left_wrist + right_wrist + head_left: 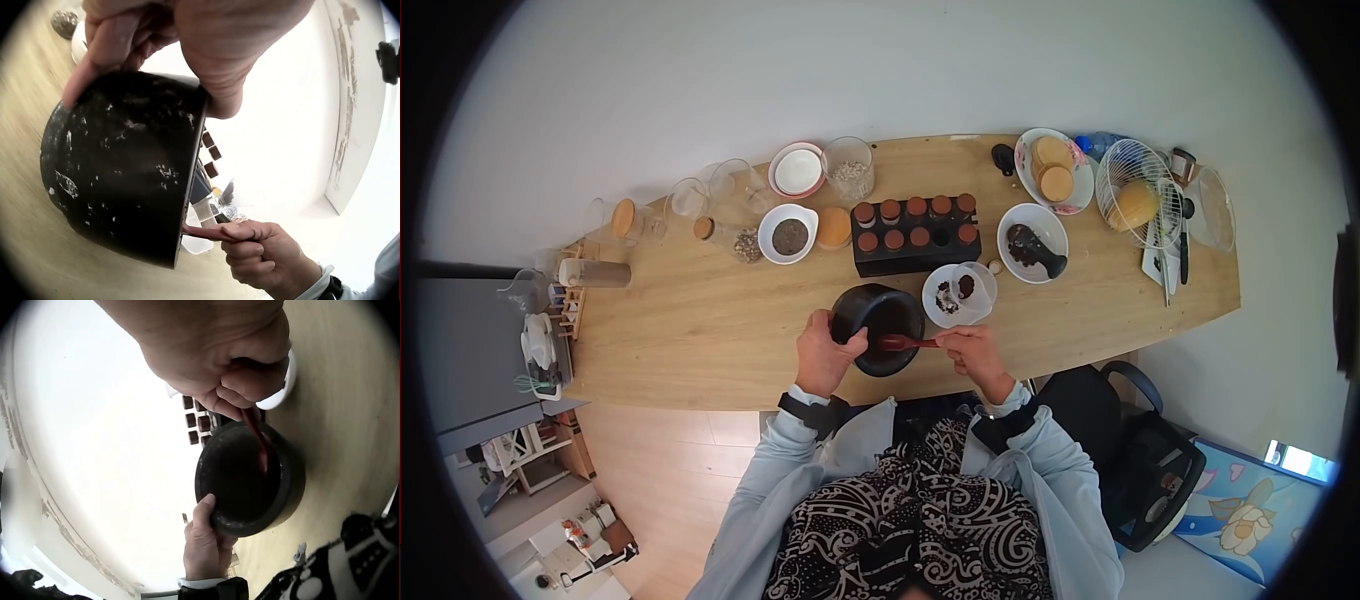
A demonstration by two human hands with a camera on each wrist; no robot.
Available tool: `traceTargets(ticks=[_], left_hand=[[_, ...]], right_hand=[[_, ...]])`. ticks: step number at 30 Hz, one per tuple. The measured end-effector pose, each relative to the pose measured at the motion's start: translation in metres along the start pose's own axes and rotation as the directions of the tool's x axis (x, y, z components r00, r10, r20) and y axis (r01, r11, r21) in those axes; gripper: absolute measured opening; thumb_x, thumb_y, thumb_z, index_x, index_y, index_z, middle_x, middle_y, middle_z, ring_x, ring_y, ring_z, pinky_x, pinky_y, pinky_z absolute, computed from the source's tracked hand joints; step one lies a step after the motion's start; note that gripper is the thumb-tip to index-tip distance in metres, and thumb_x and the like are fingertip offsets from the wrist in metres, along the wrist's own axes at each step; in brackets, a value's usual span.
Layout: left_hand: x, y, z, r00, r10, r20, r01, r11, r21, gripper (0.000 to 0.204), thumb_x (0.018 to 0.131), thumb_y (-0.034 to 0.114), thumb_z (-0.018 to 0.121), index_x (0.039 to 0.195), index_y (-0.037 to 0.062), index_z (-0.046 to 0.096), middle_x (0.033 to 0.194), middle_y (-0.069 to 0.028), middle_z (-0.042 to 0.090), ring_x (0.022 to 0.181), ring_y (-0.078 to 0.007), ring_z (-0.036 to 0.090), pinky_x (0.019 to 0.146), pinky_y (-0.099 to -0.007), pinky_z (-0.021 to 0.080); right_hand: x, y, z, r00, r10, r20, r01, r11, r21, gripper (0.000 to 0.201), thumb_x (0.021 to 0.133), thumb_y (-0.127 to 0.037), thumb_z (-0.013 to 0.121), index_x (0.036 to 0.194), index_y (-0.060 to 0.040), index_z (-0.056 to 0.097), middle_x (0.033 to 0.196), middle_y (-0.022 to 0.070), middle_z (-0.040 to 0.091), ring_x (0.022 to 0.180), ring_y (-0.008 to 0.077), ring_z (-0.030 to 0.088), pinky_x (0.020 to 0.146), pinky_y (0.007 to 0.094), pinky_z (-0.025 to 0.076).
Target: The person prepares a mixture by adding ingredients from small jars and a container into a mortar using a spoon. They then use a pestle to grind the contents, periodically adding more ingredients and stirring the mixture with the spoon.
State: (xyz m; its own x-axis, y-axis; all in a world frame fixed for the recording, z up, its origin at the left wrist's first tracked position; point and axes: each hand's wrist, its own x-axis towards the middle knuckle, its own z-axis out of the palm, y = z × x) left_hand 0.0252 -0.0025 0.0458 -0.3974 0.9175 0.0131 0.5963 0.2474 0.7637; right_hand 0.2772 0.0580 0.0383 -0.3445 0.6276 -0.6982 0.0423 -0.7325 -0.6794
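Note:
My left hand (825,355) grips a black mortar (125,169) by its rim, thumb over the edge and fingers along the outer wall. Pale chips and scuffs mark that wall. The mortar is tilted, its mouth turned toward my right hand (973,357). That hand holds a red spoon (257,437) by its handle, with the spoon's bowl inside the mortar. The mortar's inside is dark, and its contents are hard to see. Just beyond my right hand sits a white bowl (935,312) with dark bits, and a small clear cup (986,290) of brown powder overlaps it.
A black rack (910,260) of brown-capped bottles stands behind the mortar. To its right, a white bowl (1012,226) holds a black pestle (1050,262). Left are a bowl of dark grains (790,237) and several glass jars. A wire basket (1115,170) stands at the right end.

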Motion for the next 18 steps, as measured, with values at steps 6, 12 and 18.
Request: traceTargets(ticks=[6, 12, 18], left_hand=[[0.0, 0.007, -0.004, 0.992, -0.094, 0.078, 0.094, 0.996, 0.01, 0.049, 0.068, 0.028, 0.08, 0.095, -0.0052, 0.056, 0.084, -0.0205, 0.063, 0.073, -0.0326, 0.065, 0.065, -0.0374, 0.052], [-0.002, 0.007, -0.005, 0.993, -0.098, 0.073, 0.096, 0.995, 0.03, 0.049, 0.068, 0.029, 0.081, 0.094, -0.0052, 0.056, 0.083, -0.0197, 0.063, 0.072, -0.0316, 0.065, 0.065, -0.0371, 0.052], [-0.001, -0.007, -0.003, 0.996, -0.074, 0.053, 0.075, 0.997, -0.023, 0.048, 0.068, 0.028, 0.082, 0.092, -0.0052, 0.057, 0.077, -0.0167, 0.062, 0.066, -0.0271, 0.062, 0.06, -0.0345, 0.05]], right_hand=[[0.011, 0.024, 0.008, 0.997, 0.052, 0.061, -0.067, 0.96, 0.273, 0.016, 0.086, -0.011, 0.066, 0.096, 0.0014, 0.067, 0.06, -0.0068, 0.038, 0.047, 0.0023, 0.03, 0.04, 0.0199, 0.021], [0.014, 0.032, 0.01, 0.995, 0.024, 0.092, -0.054, 0.938, 0.342, 0.015, 0.087, -0.01, 0.065, 0.097, 0.0013, 0.068, 0.06, -0.0077, 0.038, 0.048, 0.0009, 0.03, 0.04, 0.0183, 0.02], [0.014, 0.031, 0.012, 0.995, 0.012, 0.096, -0.042, 0.947, 0.319, 0.016, 0.088, -0.011, 0.065, 0.098, 0.0015, 0.067, 0.061, -0.0078, 0.039, 0.049, 0.0008, 0.031, 0.041, 0.0179, 0.021]])
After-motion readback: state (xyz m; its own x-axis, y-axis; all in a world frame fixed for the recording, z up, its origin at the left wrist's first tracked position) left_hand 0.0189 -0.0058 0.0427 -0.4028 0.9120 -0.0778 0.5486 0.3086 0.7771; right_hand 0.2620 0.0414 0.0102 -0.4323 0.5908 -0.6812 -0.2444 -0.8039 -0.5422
